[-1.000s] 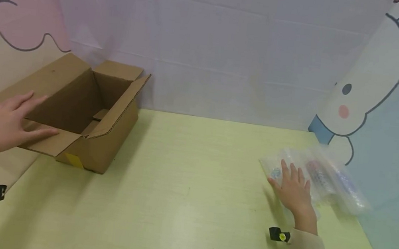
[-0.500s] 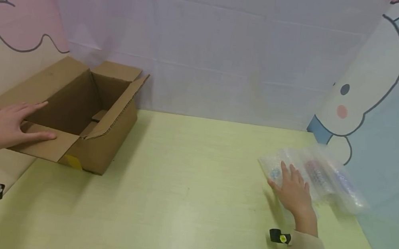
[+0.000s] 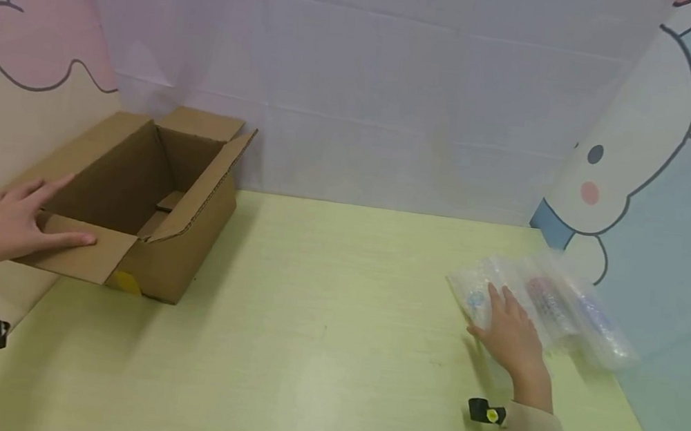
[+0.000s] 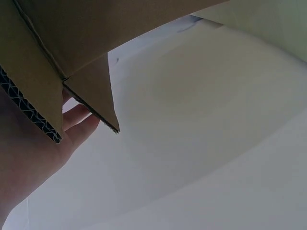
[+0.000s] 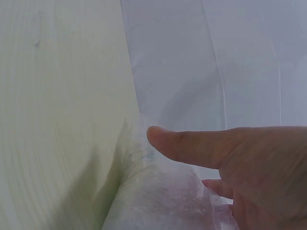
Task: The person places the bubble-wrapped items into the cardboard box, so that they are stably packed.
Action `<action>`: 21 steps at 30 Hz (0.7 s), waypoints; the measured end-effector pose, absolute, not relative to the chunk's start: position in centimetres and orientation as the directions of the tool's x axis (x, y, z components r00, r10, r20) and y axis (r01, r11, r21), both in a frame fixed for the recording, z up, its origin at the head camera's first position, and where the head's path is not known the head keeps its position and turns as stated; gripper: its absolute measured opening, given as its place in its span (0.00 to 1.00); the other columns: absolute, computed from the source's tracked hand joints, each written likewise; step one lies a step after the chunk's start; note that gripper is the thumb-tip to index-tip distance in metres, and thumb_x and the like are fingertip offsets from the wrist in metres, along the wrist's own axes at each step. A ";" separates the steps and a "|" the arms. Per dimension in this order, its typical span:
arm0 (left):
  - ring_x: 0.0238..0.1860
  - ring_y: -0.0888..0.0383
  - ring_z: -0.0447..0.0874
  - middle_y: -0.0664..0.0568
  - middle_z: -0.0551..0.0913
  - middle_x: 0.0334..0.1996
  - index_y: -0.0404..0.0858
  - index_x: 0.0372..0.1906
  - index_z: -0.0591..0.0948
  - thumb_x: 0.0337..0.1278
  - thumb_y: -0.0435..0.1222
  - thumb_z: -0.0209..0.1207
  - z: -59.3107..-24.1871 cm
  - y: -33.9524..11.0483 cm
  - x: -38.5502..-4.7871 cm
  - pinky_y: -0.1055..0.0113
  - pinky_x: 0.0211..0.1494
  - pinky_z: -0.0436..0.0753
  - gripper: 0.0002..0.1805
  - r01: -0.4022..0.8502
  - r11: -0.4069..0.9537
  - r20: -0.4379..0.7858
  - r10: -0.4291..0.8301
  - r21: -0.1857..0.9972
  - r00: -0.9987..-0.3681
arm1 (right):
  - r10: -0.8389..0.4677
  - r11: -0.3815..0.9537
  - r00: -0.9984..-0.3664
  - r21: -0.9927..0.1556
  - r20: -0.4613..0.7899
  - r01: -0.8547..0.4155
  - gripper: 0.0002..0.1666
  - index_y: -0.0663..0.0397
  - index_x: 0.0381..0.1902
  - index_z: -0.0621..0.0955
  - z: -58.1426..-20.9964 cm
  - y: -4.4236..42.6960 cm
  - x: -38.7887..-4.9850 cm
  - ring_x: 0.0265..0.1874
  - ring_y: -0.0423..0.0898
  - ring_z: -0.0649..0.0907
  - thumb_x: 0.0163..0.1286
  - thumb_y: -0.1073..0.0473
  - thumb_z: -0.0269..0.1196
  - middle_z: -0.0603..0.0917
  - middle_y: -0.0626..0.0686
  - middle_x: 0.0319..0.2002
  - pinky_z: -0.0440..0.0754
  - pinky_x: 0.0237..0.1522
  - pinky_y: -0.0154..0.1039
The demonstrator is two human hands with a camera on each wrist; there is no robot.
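An open cardboard box (image 3: 184,269) stands at the left of the table. My left hand (image 3: 3,228) lies over its near left corner, thumb on the near flap (image 3: 88,253) and fingers spread by the left flap (image 3: 87,142). In the left wrist view, fingers of the left hand (image 4: 43,153) show behind the flap edges. At the right lie several bubble-wrapped items (image 3: 552,305), one with a reddish print. My right hand (image 3: 511,339) rests on the nearest clear wrap, fingers extended. In the right wrist view the thumb (image 5: 192,146) is straight above the wrap (image 5: 158,201).
The pale yellow-green table (image 3: 320,352) spans between box and wrapped items. A plain light cloth (image 3: 356,105) hangs behind it. At the right side is a printed cloth (image 3: 684,262) with a white cartoon animal.
The box's left flap has tilted down and outward, with my left hand moving slightly lower beside it. My right hand has shifted slightly toward me, its fingers closer together.
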State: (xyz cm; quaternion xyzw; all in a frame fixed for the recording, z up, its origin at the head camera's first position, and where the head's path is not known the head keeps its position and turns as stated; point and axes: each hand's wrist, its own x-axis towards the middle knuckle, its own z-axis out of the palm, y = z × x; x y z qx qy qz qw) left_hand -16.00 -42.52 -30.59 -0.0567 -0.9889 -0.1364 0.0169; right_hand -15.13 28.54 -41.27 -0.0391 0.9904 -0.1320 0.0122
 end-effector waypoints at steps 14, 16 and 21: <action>0.58 0.15 0.49 0.15 0.52 0.65 0.35 0.77 0.36 0.51 0.61 0.61 -30.9 -39.7 -15.0 0.24 0.54 0.56 0.63 0.030 0.973 0.050 0.019 0.230 -0.999 | -0.095 0.960 -0.995 -0.265 -0.004 -0.090 0.60 0.69 0.74 0.49 -41.5 29.1 -14.7 0.63 0.79 0.60 0.55 0.53 0.71 0.51 0.76 0.71 0.64 0.59 0.73; 0.58 0.17 0.50 0.16 0.54 0.65 0.34 0.77 0.37 0.50 0.63 0.61 -30.9 -39.1 -14.8 0.24 0.53 0.58 0.64 0.016 0.975 0.051 0.005 0.221 -0.999 | -0.096 0.960 -0.995 -0.265 -0.006 -0.091 0.61 0.69 0.74 0.49 -41.5 29.1 -14.7 0.63 0.79 0.60 0.55 0.53 0.72 0.51 0.76 0.71 0.64 0.58 0.73; 0.60 0.20 0.52 0.17 0.56 0.63 0.32 0.76 0.41 0.50 0.64 0.60 -31.2 -37.4 -14.1 0.25 0.51 0.60 0.63 0.000 0.974 0.061 -0.014 0.225 -0.998 | -0.100 0.961 -0.995 -0.258 -0.003 -0.096 0.61 0.68 0.74 0.49 -41.8 29.3 -14.7 0.63 0.78 0.60 0.54 0.53 0.72 0.52 0.76 0.71 0.64 0.59 0.72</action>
